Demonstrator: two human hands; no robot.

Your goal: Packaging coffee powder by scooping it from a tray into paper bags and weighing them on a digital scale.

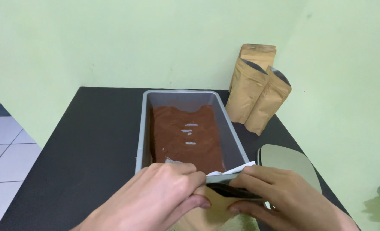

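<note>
Clearly both hands worked one brown paper pouch (211, 209) at the near edge of the black table (91, 141), just in front of the grey metal tray (143, 128). Left hand (155, 196) was curled over the pouch's left side, fingers closed down on the paper by its mouth; right hand (275, 194) pinched the right side of the rim, thumb and fingers clamped on it, so the dark mouth was pulled open between them. Holding it from both sides looked like a way to keep the flimsy top spread and steady, close up against the tray's near wall. A small white scoop or paper slip (232, 169) rested at the tray's near rim, touching the fingers; could not tell which it was. Tray held a layer of reddish-brown powder (185, 137) with a few white specks, thinner toward the far end. Three more pouches (258, 92) stood upright at the far right, leaning by the green wall (155, 38), well apart from the hands, two with tops open. A flat silvery oval thing (290, 160) lay right of the tray, near the right hand. Tray's wall sat directly ahead of the pouch mouth; nothing else crowded the hands.
</note>
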